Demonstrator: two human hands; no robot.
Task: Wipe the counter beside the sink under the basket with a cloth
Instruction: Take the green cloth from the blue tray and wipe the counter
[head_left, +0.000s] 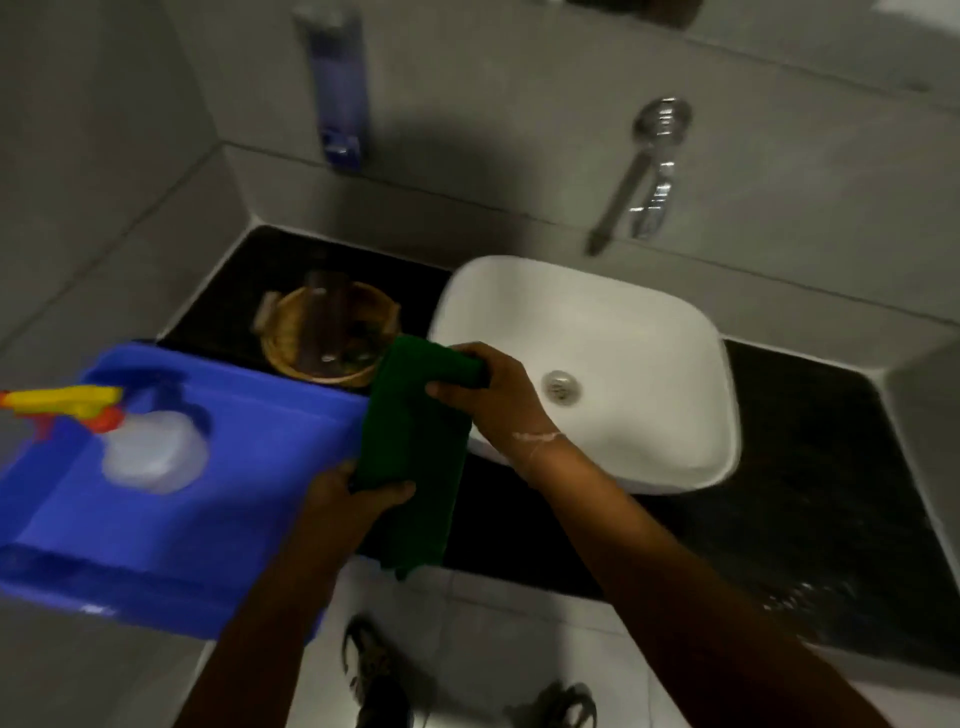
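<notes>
A dark green cloth hangs folded between my two hands, above the front of the black counter. My right hand grips its upper end near the sink's left rim. My left hand pinches its lower left edge. Behind the cloth, a round woven basket with a dark bottle in it sits on the counter, left of the white sink.
A blue plastic tub holding a spray bottle with a yellow and red trigger covers the counter's left end. A chrome tap and a blue soap dispenser hang on the tiled wall. Shoes show on the floor below.
</notes>
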